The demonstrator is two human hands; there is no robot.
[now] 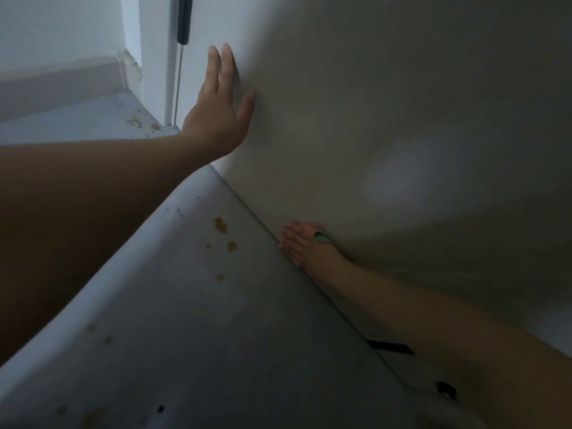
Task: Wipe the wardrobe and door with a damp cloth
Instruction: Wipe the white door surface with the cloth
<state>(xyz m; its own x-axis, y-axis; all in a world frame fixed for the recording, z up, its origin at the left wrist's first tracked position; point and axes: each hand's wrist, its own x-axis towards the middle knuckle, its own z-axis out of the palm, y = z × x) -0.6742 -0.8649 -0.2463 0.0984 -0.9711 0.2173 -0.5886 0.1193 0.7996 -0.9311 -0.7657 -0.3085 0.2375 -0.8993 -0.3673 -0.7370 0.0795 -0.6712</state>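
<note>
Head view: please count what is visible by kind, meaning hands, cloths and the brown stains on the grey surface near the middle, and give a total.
Hands: 2, the left hand flat on the pale panel, the right hand low at its base.
Cloths: 1, a pink and green cloth under the right hand.
Brown stains: 3 plain ones mid-surface; fainter marks elsewhere are too blurred to count.
Total: 6

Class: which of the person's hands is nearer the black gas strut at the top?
Left. The left hand lies flat just right of the black gas strut; the right hand is far below.

Single head view, tilted downward, close against pale panel (387,103)
</note>
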